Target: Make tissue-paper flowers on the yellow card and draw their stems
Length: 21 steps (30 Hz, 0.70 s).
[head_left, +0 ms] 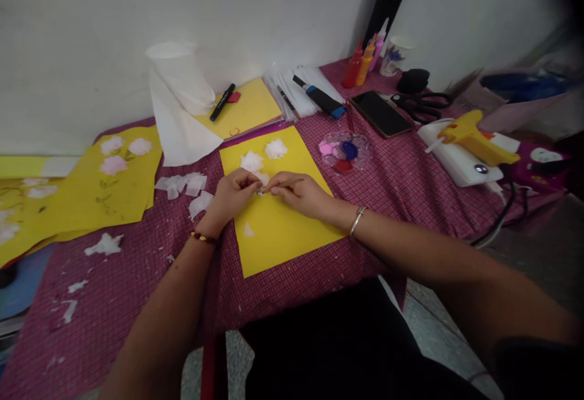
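A yellow sheet of paper [283,236] lies in front of me on the table, with white crumpled tissue flowers [275,149] on its upper part. My left hand [237,192] is closed in a pinch over the sheet, its fingertips at a small bit of white tissue [261,191]. Close against it, my right hand [298,193] grips a thin brown stick [292,182], whose tip points in among the fingers. What lies between the fingertips is partly hidden. A tiny white paper scrap [248,230] rests lower on the sheet.
Tissue pieces [182,185] and a tissue roll [177,78] are at left, beside yellow sheets with pink flowers [114,165]. Rightward are a paint palette [335,166], phone [382,113], scissors [422,105], paint bottles [365,62] and a yellow glue gun [474,138] with a cable.
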### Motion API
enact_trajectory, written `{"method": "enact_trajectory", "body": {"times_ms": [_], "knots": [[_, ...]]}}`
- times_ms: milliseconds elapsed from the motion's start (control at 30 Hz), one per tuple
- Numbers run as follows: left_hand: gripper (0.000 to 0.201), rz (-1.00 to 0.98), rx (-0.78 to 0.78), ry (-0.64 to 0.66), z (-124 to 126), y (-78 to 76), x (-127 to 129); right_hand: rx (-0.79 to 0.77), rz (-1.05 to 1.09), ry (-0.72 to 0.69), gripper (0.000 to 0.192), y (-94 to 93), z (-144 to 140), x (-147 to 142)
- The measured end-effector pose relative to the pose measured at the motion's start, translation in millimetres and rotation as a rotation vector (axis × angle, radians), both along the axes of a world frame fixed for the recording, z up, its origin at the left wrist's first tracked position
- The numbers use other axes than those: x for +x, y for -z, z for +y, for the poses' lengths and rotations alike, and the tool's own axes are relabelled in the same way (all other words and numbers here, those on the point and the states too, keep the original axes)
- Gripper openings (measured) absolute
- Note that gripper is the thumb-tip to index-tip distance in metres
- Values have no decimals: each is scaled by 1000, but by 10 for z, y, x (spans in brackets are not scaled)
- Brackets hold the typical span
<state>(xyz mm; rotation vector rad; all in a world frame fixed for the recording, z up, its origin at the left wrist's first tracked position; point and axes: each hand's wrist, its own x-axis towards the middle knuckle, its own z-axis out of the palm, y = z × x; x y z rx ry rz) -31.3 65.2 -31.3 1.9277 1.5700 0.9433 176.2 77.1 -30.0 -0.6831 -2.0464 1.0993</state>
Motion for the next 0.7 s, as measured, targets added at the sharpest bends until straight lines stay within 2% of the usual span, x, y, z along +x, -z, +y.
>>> {"method": "enact_trajectory", "body": {"times_ms": [133, 267, 367, 533, 700], "knots": [[13, 20, 4, 9, 3, -34, 3, 234, -201, -69, 18, -72, -99, 43], [31, 42, 7, 39, 5, -90, -5, 551, -469, -116, 19, -122, -227, 62], [37, 48, 14, 38, -1, -91, -13, 717, -529, -128, 17, -100, -274, 54], [37, 46, 29, 29, -19, -67, -10, 833, -569, -131, 17, -70, -286, 29], [38, 50, 44, 24, -25, -98, 4, 807, -562, -140, 16, -54, -294, 16]]}}
